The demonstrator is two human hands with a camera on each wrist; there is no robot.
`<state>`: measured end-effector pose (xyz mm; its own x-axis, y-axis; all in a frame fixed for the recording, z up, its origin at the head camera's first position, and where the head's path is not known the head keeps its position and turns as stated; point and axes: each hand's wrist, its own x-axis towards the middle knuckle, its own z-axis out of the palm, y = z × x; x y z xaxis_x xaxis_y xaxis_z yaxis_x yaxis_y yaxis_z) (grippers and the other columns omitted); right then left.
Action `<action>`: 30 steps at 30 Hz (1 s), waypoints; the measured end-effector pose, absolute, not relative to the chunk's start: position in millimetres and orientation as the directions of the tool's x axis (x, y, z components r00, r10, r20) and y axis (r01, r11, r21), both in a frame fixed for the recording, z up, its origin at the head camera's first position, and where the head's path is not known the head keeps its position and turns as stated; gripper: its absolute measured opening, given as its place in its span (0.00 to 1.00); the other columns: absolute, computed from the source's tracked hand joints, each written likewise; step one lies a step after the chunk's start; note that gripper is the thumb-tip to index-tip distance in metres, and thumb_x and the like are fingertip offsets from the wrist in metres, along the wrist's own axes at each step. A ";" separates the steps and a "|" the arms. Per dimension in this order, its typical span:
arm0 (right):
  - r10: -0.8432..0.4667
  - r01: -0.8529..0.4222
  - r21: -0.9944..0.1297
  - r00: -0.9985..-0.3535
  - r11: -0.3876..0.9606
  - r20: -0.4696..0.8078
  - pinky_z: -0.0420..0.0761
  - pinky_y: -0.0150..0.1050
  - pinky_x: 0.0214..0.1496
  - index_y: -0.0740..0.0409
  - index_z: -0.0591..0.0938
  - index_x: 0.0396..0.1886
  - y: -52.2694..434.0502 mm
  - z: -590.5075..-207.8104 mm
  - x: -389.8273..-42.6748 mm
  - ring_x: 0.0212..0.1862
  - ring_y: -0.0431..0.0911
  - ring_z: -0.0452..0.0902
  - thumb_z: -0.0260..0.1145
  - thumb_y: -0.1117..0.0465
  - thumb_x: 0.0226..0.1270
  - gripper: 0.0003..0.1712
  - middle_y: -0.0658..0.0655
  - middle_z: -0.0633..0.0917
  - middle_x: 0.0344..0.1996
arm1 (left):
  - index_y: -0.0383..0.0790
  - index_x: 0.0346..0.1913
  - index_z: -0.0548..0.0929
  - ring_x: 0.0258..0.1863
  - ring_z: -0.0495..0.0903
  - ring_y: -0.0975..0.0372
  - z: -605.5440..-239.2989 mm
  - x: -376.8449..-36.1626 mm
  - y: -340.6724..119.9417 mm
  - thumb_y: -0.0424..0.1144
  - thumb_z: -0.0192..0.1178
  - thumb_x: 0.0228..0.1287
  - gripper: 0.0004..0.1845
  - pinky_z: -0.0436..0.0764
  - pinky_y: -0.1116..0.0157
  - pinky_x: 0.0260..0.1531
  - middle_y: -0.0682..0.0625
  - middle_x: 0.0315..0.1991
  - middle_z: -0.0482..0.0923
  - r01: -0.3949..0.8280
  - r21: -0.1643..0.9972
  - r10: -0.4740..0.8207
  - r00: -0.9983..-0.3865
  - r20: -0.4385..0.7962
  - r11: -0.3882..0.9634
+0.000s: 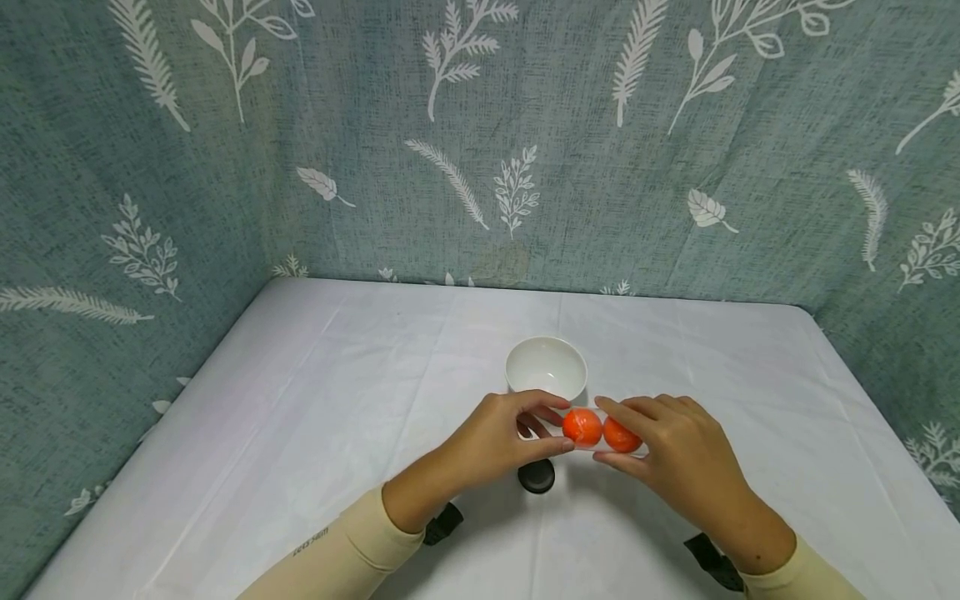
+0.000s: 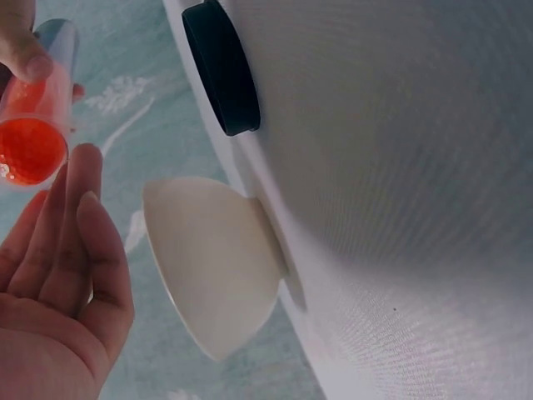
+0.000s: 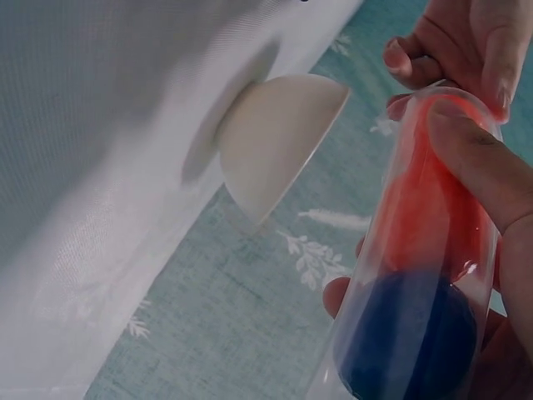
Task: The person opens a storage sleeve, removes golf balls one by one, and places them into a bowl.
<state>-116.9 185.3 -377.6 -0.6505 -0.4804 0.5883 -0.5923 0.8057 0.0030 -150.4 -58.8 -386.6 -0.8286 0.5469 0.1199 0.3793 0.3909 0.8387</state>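
A clear plastic tube (image 1: 600, 435) is held level above the table by both hands. Two orange balls (image 1: 582, 427) show inside it, and the right wrist view shows a blue ball (image 3: 408, 342) deeper in the tube (image 3: 429, 267). My left hand (image 1: 555, 427) pinches the tube's left end between finger and thumb. My right hand (image 1: 622, 435) grips the tube's other part, its fingers (image 3: 470, 154) curled over the wall. In the left wrist view an orange ball (image 2: 32, 150) sits near the tube's mouth, above the left hand's fingers (image 2: 71, 233).
A white bowl (image 1: 546, 367) stands on the white tablecloth (image 1: 315, 433) just behind the hands. A small black cap (image 1: 536, 476) lies on the cloth below the left hand. Leaf-patterned teal fabric walls (image 1: 480, 150) close in the back and both sides.
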 end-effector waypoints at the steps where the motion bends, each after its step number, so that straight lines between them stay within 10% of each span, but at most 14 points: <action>1: -0.482 -0.595 0.002 -0.650 0.804 0.588 0.84 0.47 0.39 0.49 0.88 0.51 185.3 -377.5 -116.7 0.34 0.48 0.84 0.52 0.23 0.60 0.41 0.54 0.90 0.35 | 0.49 0.58 0.82 0.39 0.82 0.70 -386.5 -150.5 -59.0 0.48 0.72 0.60 0.23 0.82 0.71 0.44 0.58 0.46 0.86 0.379 0.840 0.550 -0.827 0.118 0.389; 8: -0.495 -0.610 0.011 -0.632 0.792 0.597 0.84 0.47 0.39 0.49 0.88 0.51 184.5 -374.4 -114.9 0.34 0.47 0.84 0.70 0.29 0.52 0.36 0.53 0.90 0.35 | 0.50 0.57 0.83 0.38 0.83 0.70 -385.0 -152.5 -61.1 0.45 0.73 0.60 0.22 0.82 0.71 0.43 0.58 0.48 0.86 0.369 0.852 0.572 -0.814 0.103 0.372; 30: -0.486 -0.586 0.005 -0.668 0.810 0.563 0.82 0.45 0.38 0.47 0.88 0.52 184.4 -372.0 -114.1 0.35 0.47 0.84 0.83 0.39 0.36 0.38 0.53 0.90 0.37 | 0.50 0.59 0.82 0.35 0.83 0.71 -385.8 -153.1 -62.3 0.47 0.72 0.60 0.24 0.82 0.71 0.43 0.56 0.46 0.86 0.347 0.863 0.585 -0.808 0.075 0.368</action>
